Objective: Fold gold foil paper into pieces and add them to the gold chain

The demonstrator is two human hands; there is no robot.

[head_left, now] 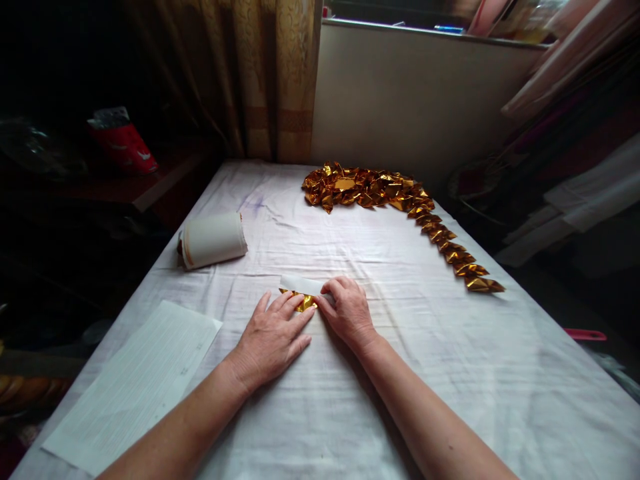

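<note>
The table (450,400) is covered with a white cloth and takes most of the room in front of the person. At its far end lies a long curved row of folded gold pieces (390,200). At the near left lies a white sheet of paper (135,383), and further back a roll of paper (213,240). Between the hands is one small gold foil sheet (301,298), half folded, its white side up. The left hand (270,340) lies flat and open, fingers pressing the foil. The right hand (347,310) is curled, fingertips pinching the fold. I think a crease is being pressed; the next move needs a firm, exact line.
</note>
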